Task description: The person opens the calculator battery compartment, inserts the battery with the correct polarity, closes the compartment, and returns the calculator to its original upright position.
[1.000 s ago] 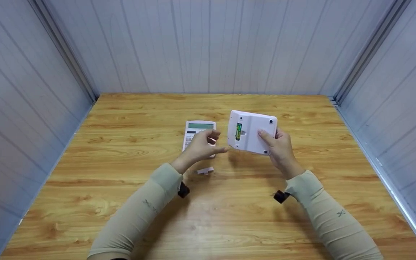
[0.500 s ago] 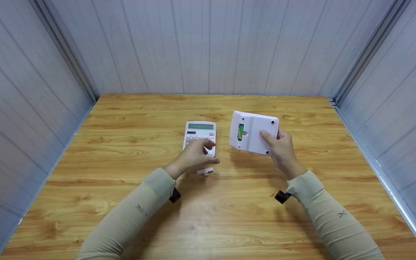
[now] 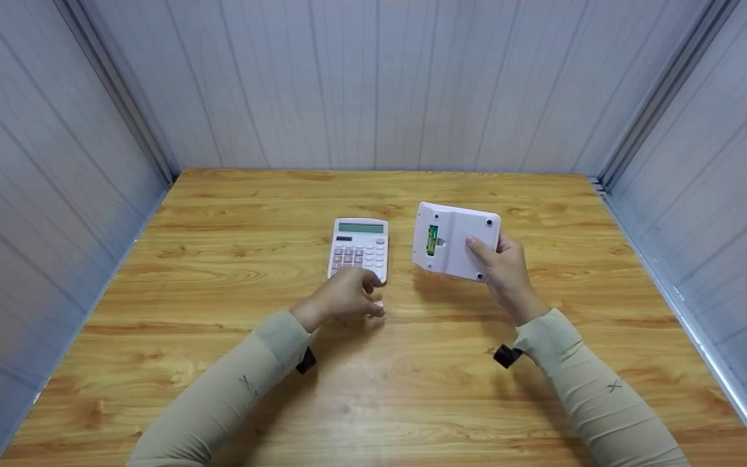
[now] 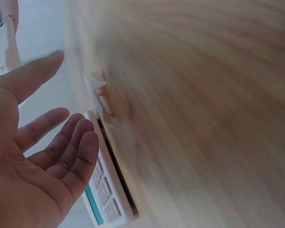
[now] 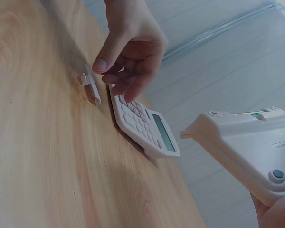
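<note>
My right hand (image 3: 509,275) grips a white calculator (image 3: 454,259) by its edge, thumb across the back, which faces me. A green battery (image 3: 432,240) lies in its uncovered battery slot. My left hand (image 3: 344,295) hovers over a small white battery cover (image 5: 91,87) on the table, thumb and fingers parted, holding nothing. In the left wrist view the cover (image 4: 102,97) lies just beyond those fingertips, apart from them. Behind the left hand a second calculator (image 3: 360,243) rests face up, its lower keys partly hidden by that hand.
The wooden table (image 3: 412,389) extends around both hands. Panelled walls (image 3: 373,84) rise at its back and both sides. A black wrist camera (image 3: 507,355) hangs below the right sleeve, another (image 3: 307,360) below the left.
My left hand has drawn back from the held calculator, down and to the left, to above the battery cover. The right hand keeps its hold, shifted only slightly.
</note>
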